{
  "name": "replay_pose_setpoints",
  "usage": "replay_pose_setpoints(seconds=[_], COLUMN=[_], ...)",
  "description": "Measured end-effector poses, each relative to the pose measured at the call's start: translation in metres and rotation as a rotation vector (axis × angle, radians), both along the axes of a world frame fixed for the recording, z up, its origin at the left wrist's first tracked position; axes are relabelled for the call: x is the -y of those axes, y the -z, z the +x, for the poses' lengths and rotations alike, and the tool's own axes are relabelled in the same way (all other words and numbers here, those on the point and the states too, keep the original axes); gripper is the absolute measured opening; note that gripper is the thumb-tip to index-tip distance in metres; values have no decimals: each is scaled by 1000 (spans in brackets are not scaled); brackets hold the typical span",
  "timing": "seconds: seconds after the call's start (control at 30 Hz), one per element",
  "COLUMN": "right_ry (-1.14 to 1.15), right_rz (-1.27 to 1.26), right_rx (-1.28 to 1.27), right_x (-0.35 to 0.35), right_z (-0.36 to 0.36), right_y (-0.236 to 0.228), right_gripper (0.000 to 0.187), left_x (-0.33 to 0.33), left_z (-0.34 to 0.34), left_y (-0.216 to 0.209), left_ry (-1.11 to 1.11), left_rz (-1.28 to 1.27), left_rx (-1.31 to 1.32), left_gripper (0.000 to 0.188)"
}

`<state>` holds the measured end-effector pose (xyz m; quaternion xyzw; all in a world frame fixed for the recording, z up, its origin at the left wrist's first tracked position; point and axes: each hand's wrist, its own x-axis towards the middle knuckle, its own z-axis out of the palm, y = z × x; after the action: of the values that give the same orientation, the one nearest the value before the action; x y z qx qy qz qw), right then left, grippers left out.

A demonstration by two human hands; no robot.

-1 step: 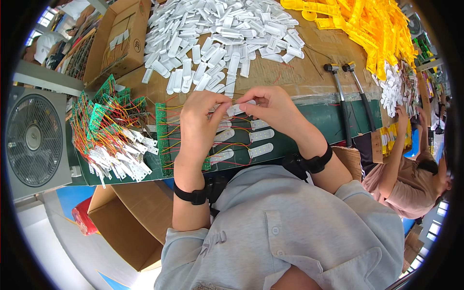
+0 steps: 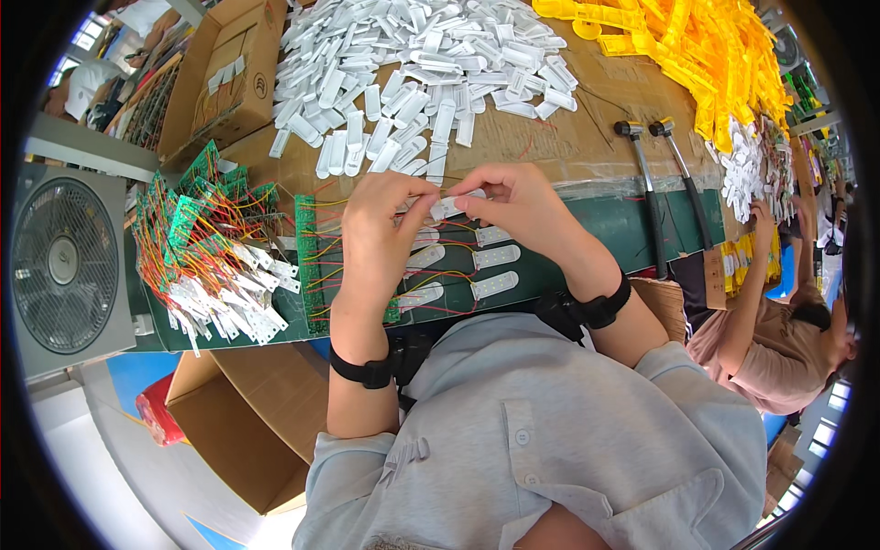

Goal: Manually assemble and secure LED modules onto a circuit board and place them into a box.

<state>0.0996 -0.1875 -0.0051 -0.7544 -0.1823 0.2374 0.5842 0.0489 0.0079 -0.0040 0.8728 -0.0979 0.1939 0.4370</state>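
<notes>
Meeting on the near side of the heap of white covers (image 2: pixel 422 69), the two hands in the head view work almost fingertip to fingertip. The left hand (image 2: pixel 385 213) stands with its back up and its wrist bent inward, the forearm rising steeply from the body; its thumb and forefinger are pinched together, though I cannot tell what, if anything, lies between them. The right hand (image 2: pixel 511 203) comes in at a slant, knuckles curled and elbow out to the side, with thumb and bent fingers closed on the right end of a white piece (image 2: pixel 445 209). That piece sits between the hands, just nearer the body than the heap's front edge. Each wrist wears a black band. Closer to the body than the heap, and partly under the hands, white light strips (image 2: pixel 495 285) lie in two columns, joined by red and yellow wires to a long green board (image 2: pixel 312 266). Further left and nearer than the heap is a tangle of wired boards (image 2: pixel 188 215). Two hammers (image 2: pixel 647 188) rest to the heap's right, and yellow parts (image 2: pixel 701 46) are piled beyond them on that side.
</notes>
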Motion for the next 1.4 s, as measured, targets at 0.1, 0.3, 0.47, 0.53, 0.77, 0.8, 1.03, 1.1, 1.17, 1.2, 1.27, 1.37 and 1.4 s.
replay_pose_setpoints(seconds=[0.1,0.3,0.47,0.53,0.77,0.8,1.03,1.1,1.17,1.2,1.27,1.37,1.4], right_ry=[49,87,93,99,105,105,141,181,335,334,276,255,254], right_rz=[27,61,29,12,9,10,9,3,-79,-78,-229,-315,-314], right_rx=[-98,-86,-67,-44,5,5,52,74,207,208,328,340,339], right_x=[0,-2,0,1,-2,-2,3,8,11,13,17,17,18], right_z=[0,-3,-1,0,-4,-4,1,6,11,13,17,24,25], right_y=[-2,-2,-2,2,-1,0,8,9,5,5,5,16,21], right_gripper=[13,13,15,16,15,15,12,11,9,9,11,10,10], left_x=[0,-2,-2,-4,-3,-4,-3,-8,-17,-23,-25,-24,-23], left_z=[0,-1,-7,-7,-4,-4,-5,-13,-22,-26,-36,-47,-48], left_y=[1,-1,-2,-3,-4,-4,-3,-11,-12,-10,-5,7,8], left_ry=[18,17,-10,23,44,47,-41,-165,-291,-331,-421,-423,-423], left_rz=[17,14,-92,-28,-27,-14,29,48,69,133,250,339,340], left_rx=[21,17,-86,-101,-23,-19,121,32,-60,-117,-217,-276,-277], left_gripper=[11,10,8,11,8,8,9,10,11,13,18,20,20])
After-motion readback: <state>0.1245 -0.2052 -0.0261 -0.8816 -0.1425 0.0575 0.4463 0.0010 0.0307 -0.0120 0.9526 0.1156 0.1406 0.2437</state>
